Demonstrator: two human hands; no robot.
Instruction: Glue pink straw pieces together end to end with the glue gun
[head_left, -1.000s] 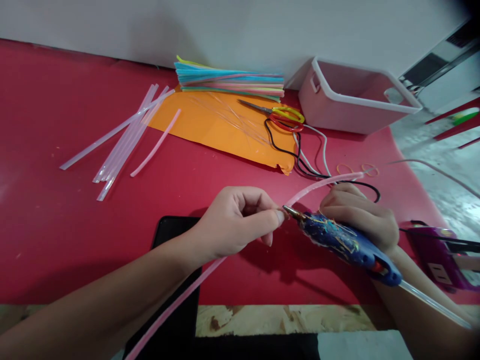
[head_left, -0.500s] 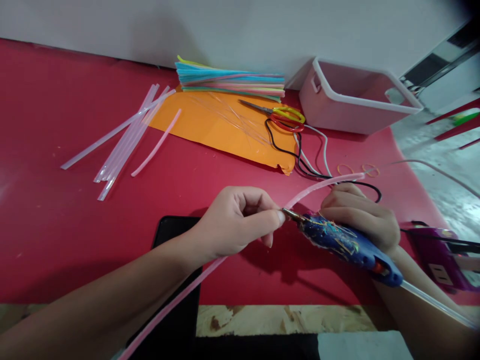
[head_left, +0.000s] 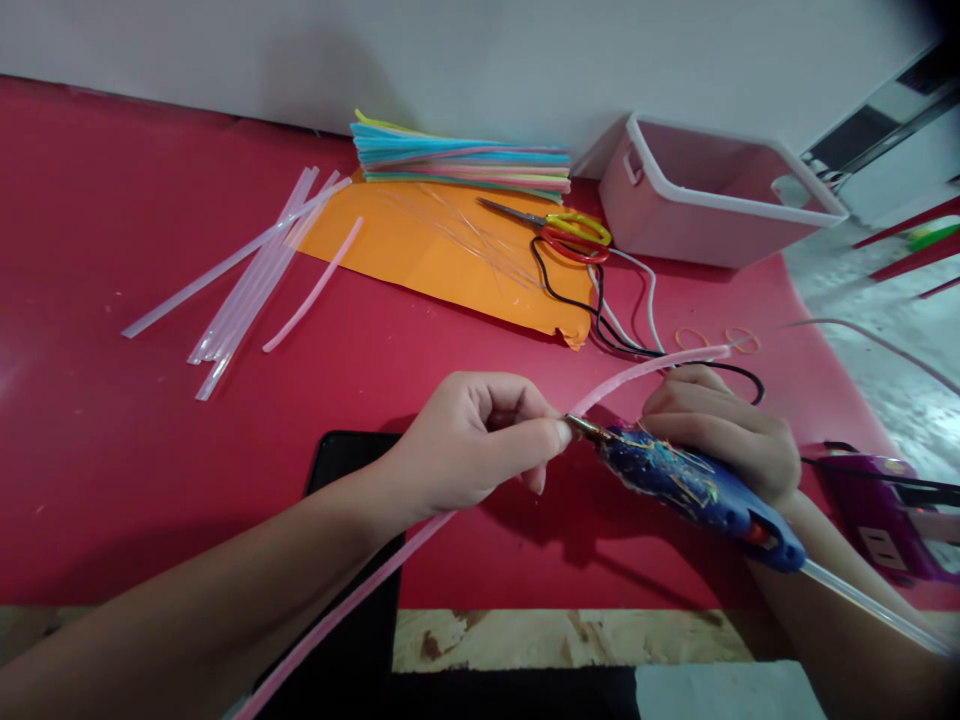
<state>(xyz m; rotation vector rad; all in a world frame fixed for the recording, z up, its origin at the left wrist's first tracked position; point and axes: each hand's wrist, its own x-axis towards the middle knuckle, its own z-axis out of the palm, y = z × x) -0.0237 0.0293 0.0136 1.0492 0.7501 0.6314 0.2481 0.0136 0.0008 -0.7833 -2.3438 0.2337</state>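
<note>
Left hand pinches the pink stem shut between fingertips, steadying it for the nozzle, though contact looks unclear; right hand curls round the glue gun to aim it; scissors lie farther off, leaving working room

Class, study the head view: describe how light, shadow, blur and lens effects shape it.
Head view: a shadow falls on the red tabletop below the blue glue gun; pale sheen washes the tabletop's right side; the floor looks soft, with bright glare; the clear glue stick blurs towards its outer end; the upper right corner darkens.
</note>
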